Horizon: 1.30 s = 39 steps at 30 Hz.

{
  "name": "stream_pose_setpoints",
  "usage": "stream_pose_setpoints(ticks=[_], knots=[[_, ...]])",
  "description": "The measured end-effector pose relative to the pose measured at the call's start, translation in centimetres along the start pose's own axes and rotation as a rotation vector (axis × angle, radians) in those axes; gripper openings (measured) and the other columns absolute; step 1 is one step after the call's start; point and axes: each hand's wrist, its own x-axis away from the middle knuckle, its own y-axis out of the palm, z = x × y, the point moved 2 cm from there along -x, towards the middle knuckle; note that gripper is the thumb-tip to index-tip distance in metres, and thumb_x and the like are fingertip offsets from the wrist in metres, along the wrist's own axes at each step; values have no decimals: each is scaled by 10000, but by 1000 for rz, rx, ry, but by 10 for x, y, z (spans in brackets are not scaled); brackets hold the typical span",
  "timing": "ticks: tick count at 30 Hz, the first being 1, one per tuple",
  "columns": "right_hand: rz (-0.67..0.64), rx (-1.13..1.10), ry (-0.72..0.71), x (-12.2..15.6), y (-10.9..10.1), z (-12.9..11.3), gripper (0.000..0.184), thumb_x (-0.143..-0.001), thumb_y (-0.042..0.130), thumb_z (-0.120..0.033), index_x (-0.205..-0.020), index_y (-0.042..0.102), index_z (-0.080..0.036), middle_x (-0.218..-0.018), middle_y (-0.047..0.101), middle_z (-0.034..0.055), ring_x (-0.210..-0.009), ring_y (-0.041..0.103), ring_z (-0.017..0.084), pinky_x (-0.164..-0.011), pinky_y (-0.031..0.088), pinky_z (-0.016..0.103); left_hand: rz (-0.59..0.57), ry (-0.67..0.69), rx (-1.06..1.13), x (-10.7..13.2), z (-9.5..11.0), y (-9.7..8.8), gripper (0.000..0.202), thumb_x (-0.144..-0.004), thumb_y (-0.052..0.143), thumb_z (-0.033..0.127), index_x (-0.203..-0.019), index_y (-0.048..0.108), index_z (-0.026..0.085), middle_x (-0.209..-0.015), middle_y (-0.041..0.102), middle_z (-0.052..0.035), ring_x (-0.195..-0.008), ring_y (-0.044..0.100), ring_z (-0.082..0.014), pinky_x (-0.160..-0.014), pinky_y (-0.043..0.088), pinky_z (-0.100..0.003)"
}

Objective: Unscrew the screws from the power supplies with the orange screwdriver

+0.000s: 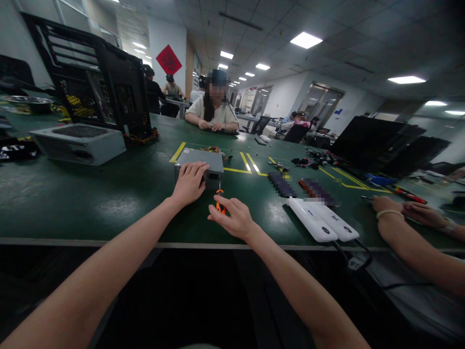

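Note:
A grey computer power supply [204, 158] lies on the green table, with a bundle of coloured wires at its far side. My left hand [190, 183] rests on its near left edge, fingers bent over the top and side as a hold. In my right hand [232, 217], an orange and black screwdriver [220, 203] stands between thumb and fingers. Its thin shaft points away from me and reaches the near right corner of the power supply. Whether the tip sits in a screw is too small to tell.
A second power supply [82, 140] and an open black computer case [94, 82] stand to the left. On the right lie white power banks [316, 220], pixelated phones [281, 184] and another person's hands [390, 208]. Across the table sits a person [214, 109].

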Motion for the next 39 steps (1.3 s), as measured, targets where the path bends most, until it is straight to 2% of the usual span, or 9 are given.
stream_pose_setpoints(ticks=[5,9,17,20,23,28,32,35,39], knots=[[-69,-93,1,-1,-1,-1,245,-846,498,-345,-998,561,-164,-1048,588,147,-788,564,160,-692,463,267,-5,2,3,0,0,0,465,-777,445,171,-1241,423,191,-1306,458,-82,-1238,366,-237,-1051,215,-424],[-119,-159,-9,-2,-1,-2,251,-856,475,-315,-1029,543,-147,-1061,599,151,-786,584,166,-680,467,284,-10,-6,22,0,-1,1,475,-774,450,174,-1248,421,192,-1307,459,-87,-1237,366,-243,-1051,213,-434],[9,-274,102,4,6,1,320,-844,496,-366,-1064,463,-137,-1052,608,159,-896,610,191,-688,493,284,-7,-8,53,0,0,0,490,-764,455,168,-1253,423,198,-1301,466,-94,-1236,368,-248,-1051,211,-445],[-73,-259,82,2,4,1,344,-852,457,-328,-1139,462,-137,-1102,565,168,-989,575,209,-745,492,300,-12,-15,47,0,0,1,501,-760,458,167,-1258,418,207,-1302,464,-92,-1240,365,-251,-1050,208,-454],[-150,-166,27,-1,1,0,333,-859,451,-314,-1169,486,-197,-1107,549,144,-911,585,191,-723,484,300,-6,-15,38,0,-1,1,493,-761,454,163,-1252,423,199,-1298,467,-92,-1242,361,-247,-1052,207,-444],[-79,-144,21,1,3,-1,240,-853,490,-342,-1012,537,-168,-1078,586,138,-758,591,149,-647,474,264,-6,-9,21,0,-1,2,483,-768,452,173,-1250,423,193,-1300,464,-93,-1234,367,-248,-1048,217,-440],[-25,-244,74,3,6,0,285,-847,484,-346,-1034,491,-131,-1058,589,152,-850,601,172,-669,496,267,-3,-13,20,0,0,1,481,-769,457,177,-1249,426,193,-1301,463,-96,-1224,377,-252,-1046,217,-443],[-85,-260,78,1,5,0,324,-852,448,-338,-1102,480,-135,-1084,559,155,-954,579,194,-718,502,291,-7,-11,22,0,0,1,476,-772,453,177,-1248,424,193,-1303,464,-93,-1231,372,-248,-1047,216,-439],[-159,-157,16,-1,2,-1,325,-859,454,-330,-1150,498,-191,-1087,553,147,-934,577,198,-700,486,296,-6,-5,7,0,0,0,473,-774,450,176,-1246,425,188,-1297,468,-94,-1229,375,-250,-1045,220,-437]])
